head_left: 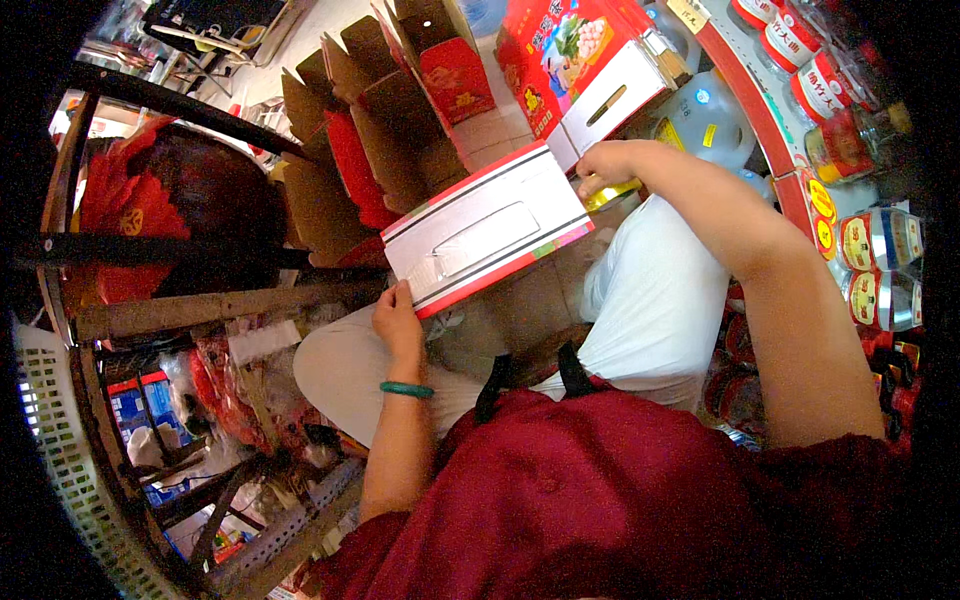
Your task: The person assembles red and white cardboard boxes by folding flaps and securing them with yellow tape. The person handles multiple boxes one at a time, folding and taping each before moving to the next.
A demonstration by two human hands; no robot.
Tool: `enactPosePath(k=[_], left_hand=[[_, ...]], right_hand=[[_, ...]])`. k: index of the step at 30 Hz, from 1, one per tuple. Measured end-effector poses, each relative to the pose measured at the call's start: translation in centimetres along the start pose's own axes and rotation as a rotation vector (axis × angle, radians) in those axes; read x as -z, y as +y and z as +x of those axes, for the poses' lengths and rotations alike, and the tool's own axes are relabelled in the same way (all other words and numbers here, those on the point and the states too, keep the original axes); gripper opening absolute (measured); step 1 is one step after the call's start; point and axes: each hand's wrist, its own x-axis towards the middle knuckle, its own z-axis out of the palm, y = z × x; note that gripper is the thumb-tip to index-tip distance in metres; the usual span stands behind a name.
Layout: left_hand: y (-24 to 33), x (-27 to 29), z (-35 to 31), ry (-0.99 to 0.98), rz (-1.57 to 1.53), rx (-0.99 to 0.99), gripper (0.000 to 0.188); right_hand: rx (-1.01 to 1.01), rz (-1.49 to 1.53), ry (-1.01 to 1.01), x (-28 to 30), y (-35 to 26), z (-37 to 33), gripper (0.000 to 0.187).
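A white carton [485, 230] with red edges and a cut-out handle slot lies tilted over my knees. My left hand [397, 320], with a green bangle on its wrist, grips the carton's near left corner. My right hand [605, 163] is closed at the carton's far right corner, over a yellow-lidded object [612, 194] that is mostly hidden. I cannot tell whether that hand holds the carton or the yellow thing.
Folded brown cartons with red print [370, 140] stand behind the white carton. A red printed box [580, 60] lies beyond my right hand. Shelves with jars [880, 240] run along the right. A metal rack [150, 310] and a white basket [60, 450] stand at left.
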Motion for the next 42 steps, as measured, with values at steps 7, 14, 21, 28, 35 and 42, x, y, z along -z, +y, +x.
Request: enactPosePath(k=[7,14,21,28,35,42], left_hand=[[-1.1,-0.5,0.7,-0.111,-0.010,-0.021,0.045],[-1.5,0.2,1.3,-0.344,-0.587,0.518,0.052],[8.5,-1.6,-0.1,-0.352,0.327,-0.927,0.060],[10.2,-5.2,-1.7,-0.488,0.685,-1.068,0.080],[11.1,-4.9,-1.0,-0.561,0.598,-1.029,0.075],[14.6,-6.4,-0.8,-0.483,0.410,-1.008,0.070]], right_hand=[[0.013,0.005,0.008,-0.4,0.8,0.5,0.043],[0.045,0.098,-0.018,-0.2,0.6,0.6,0.044],[-0.018,0.046,-0.065,-0.4,0.8,0.4,0.048],[0.016,0.098,-0.029,-0.1,0.5,0.4,0.049],[0.023,0.180,-0.086,-0.4,1.8,1.4,0.049],[-0.005,0.052,-0.015,0.7,1.4,0.4,0.043]])
